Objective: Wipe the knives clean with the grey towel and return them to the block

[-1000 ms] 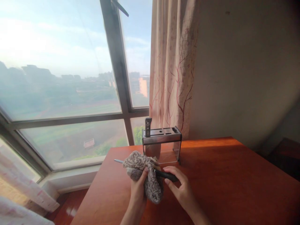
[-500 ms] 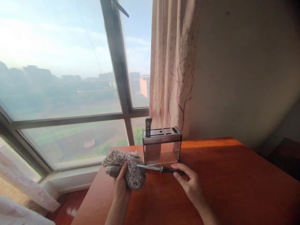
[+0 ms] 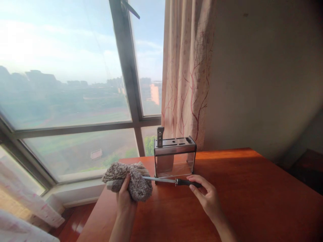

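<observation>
Cloth (image 3: 140,189) in the left hand (image 3: 126,197) hides the metal rod (image 3: 163,180) tip.

Tabletop (image 3: 242,195) before me, reddish-brown, wood-toned.
Surface smooth, faintly glossy; a sunlit band runs along its far edge, right of centre. Directly on it I note one knife block (image 3: 174,151), upright near that far edge, clear-walled under a slotted metal top.
</observation>
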`<state>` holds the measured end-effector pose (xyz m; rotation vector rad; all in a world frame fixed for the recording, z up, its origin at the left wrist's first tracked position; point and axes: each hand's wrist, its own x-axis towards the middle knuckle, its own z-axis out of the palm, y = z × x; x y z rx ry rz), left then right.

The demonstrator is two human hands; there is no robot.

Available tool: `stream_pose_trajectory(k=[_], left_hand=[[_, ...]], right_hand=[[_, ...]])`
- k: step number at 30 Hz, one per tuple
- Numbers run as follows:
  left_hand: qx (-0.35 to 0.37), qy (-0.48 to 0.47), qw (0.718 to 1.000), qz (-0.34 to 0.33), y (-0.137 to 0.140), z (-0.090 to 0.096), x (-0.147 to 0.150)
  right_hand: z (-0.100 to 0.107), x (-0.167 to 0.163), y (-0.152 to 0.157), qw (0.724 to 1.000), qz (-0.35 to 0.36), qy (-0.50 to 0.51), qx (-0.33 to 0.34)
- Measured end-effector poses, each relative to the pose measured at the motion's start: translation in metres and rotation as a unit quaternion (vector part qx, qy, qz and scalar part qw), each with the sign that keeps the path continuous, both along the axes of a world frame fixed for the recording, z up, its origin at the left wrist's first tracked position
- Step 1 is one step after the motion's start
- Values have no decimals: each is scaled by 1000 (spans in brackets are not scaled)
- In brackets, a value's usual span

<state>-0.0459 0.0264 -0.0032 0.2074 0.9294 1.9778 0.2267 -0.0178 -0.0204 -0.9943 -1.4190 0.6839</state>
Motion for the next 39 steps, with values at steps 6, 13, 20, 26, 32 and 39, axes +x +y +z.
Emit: stream_pose_trajectory(k=[6,13,20,26,32,39], left_hand=[[11,-25,999,-32,-1,-4,6],[-15,-18,995,-92,-10,-15,35],[-27,22,980,-196,-24,-39,76],[-25,49,980,-193,-25,-37,70],[-49,31,986,-158,-19,-23,52],[-18,11,998,-62,-7,-6,21]], right_hand=[[-3,0,1,1000,-8,-2,13],[-12,-14,1,999,12,-29,37],[-11,-32,-4,996,31,-62,56],[-7,-35,-3,996,39,-67,48],[-7,-28,-2,998,31,-44,36],[-5,-8,0,1000,21,5,5]])
